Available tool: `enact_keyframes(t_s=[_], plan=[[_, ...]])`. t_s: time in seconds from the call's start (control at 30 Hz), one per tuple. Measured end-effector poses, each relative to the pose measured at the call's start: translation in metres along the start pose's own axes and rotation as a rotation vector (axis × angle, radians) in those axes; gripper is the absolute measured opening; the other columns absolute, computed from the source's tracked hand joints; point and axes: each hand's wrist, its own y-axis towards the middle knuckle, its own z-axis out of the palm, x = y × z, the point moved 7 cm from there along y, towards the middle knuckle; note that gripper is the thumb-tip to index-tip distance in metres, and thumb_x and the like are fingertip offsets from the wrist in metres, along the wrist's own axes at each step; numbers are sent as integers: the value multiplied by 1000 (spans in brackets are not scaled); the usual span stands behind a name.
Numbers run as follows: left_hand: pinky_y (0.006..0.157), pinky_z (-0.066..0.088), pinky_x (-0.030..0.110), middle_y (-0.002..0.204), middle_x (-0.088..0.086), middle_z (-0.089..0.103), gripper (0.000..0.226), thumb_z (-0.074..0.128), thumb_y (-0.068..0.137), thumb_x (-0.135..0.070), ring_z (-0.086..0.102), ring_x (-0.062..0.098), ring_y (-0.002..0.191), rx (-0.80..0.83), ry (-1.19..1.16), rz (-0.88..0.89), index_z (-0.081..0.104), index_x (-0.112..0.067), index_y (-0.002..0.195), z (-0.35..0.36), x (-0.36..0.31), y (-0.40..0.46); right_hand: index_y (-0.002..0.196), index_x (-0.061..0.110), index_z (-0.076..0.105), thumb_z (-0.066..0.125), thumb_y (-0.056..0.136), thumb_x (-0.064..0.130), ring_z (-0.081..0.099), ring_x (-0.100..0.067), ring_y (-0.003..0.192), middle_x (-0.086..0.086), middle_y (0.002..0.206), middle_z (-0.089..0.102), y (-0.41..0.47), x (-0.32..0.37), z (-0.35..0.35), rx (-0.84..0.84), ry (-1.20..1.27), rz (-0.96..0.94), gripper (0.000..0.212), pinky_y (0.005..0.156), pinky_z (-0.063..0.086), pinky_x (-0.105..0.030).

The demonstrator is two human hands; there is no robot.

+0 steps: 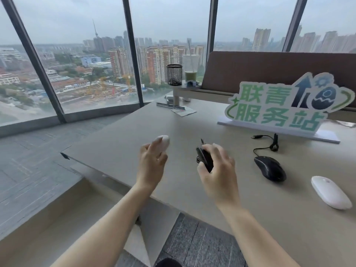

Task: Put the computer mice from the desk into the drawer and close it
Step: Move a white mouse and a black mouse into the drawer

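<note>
1. Left hand (152, 164): closed round a small white mouse (163, 142), fingers wrapped over its near side, lifted clear of the surface (134, 135). Held at the fingertips, likely for carrying off to the drawer.
2. Right hand (217, 170): clamped on a black corded mouse (204, 158), thumb on the near flank, fingers over the top; a loop of its cord shows beside the mouse. The mouse is tipped on edge, so it appears to be raised rather than resting.
3. Both hands are well apart, one mouse each; probably a double pickup to save a trip.
4. Second black mouse (269, 168): lying flat on the surface to the right of the right hand, its cable (269, 145) trailing toward the sign (283, 106). Not yet collected.
5. Flat white mouse (330, 191): lying near the right edge of the view, just beyond the black one. Not yet collected.
6. Drawer: not identifiable in this view; whether it is open cannot be told.
7. Mesh pen holder (174, 74): on a raised shelf at the far end; contents indistinct.
8. Clear cup (190, 69): beside the holder, green drink in the lower part, straw upright.
</note>
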Motion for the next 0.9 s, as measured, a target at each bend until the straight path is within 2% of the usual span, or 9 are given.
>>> enact_keyframes(t_s=[0.07,0.17,0.27,0.33,0.4,0.47,0.63,0.77,0.9], plan=[[86,36,23,113,7,44,48,56,90,-10,49,19,95,-108,-6,-3,52,-24,136,-53,7,-9,126,29,56,59,86,22,45,-25,118,-1,140,50,1,46,-4,-24,147,-76,41,91,36,-30],[85,40,32,118,4,44,49,54,91,-13,48,18,97,-237,45,-49,50,-31,137,-137,32,-28,125,31,56,55,82,25,50,-20,117,5,132,54,-5,112,0,-9,382,-152,43,97,45,-37],[83,40,36,124,9,45,47,55,92,-18,45,18,100,-344,135,-131,49,-31,136,-207,69,-52,120,34,58,58,82,22,55,-17,112,10,123,55,-16,158,21,64,544,-147,40,93,49,-37],[80,41,38,126,15,47,46,56,92,-21,44,19,99,-403,178,-228,48,-30,136,-241,100,-69,119,33,60,60,84,18,56,-11,108,11,119,56,-25,177,43,129,606,-139,38,91,48,-28],[80,41,40,125,18,48,45,55,92,-23,47,25,101,-429,223,-317,48,-29,136,-265,132,-87,119,30,61,61,87,13,56,-3,104,11,116,57,-38,189,75,225,656,-108,36,83,44,-12],[84,40,43,124,21,48,45,55,92,-23,50,32,106,-417,225,-410,48,-28,137,-271,161,-101,119,30,61,62,88,12,56,-1,104,13,115,57,-50,191,105,312,669,-81,36,83,43,-8],[96,39,43,134,22,45,50,53,93,-23,50,33,112,-277,231,-633,44,-24,142,-246,247,-123,122,30,60,60,87,18,54,-11,114,7,122,58,-90,172,221,577,498,20,38,102,44,-34],[88,43,35,120,9,41,47,52,93,-24,56,29,95,-144,252,-731,45,-32,138,-202,292,-126,123,26,58,55,86,18,50,-22,118,1,125,55,-115,139,306,730,241,58,38,101,41,-32],[83,49,35,125,7,43,43,53,91,-27,60,29,100,-68,311,-816,48,-37,132,-178,327,-128,131,25,47,43,90,17,37,-33,122,-4,140,41,-136,116,369,932,-167,13,42,98,41,-39]])
